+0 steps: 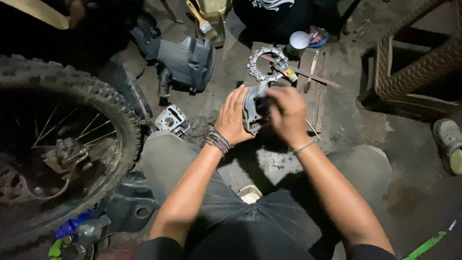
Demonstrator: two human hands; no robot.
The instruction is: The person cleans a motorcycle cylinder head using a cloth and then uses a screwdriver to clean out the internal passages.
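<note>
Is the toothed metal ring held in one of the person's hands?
No, the toothed metal ring lies on the wooden board, while the left hand and right hand hold a grey engine part.

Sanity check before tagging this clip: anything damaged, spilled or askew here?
Nothing looks broken or spilled. The left hand and right hand hold a grey engine part. Other parts lie loose on the dirty floor: a cylinder piece, a plastic cover, a sprocket ring.

Wooden board (pixel 315 91) as reference: toothed ring (pixel 263 63) and cup (pixel 298 42) on it; knobby wheel (pixel 62 144) far left; wicker chair (pixel 418 62) right.
</note>
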